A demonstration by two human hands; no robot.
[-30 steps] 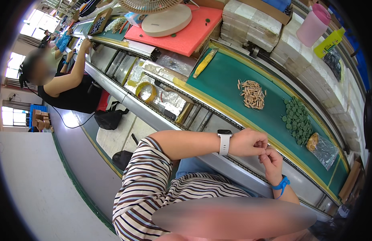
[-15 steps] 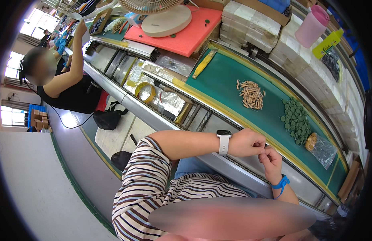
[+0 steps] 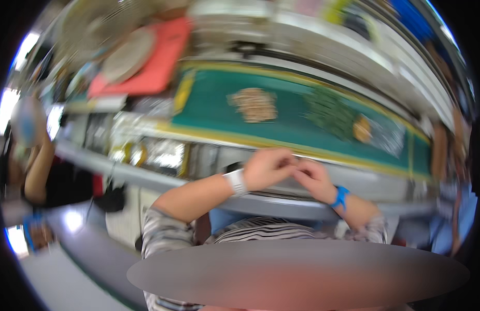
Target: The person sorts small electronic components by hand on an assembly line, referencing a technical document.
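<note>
My left hand (image 3: 267, 168), with a white watch band at its wrist, meets my right hand (image 3: 313, 179), which has a blue wristband. Both are closed, fingertips pinched together in front of the green work surface (image 3: 206, 114). Whatever lies between the fingers is too small and blurred to make out. Just beyond them on the green surface is a heap of small tan, peg-like pieces (image 3: 254, 105). Farther right lies a pile of flat green pieces (image 3: 329, 111), beside a clear plastic bag (image 3: 390, 137) with orange-yellow small pieces (image 3: 362, 128) at its end.
A metal conveyor edge (image 3: 354, 181) runs between me and the green surface. To the left are a roll of yellow tape (image 3: 139, 154), a red foam sheet (image 3: 172, 57) and a fan (image 3: 102, 26). White foam blocks (image 3: 328, 44) line the back. Another person (image 3: 40, 171) sits at far left.
The head view has turned, blurring the picture and levelling the work surface; the piles now appear farther left. My hands stay pinched together.
</note>
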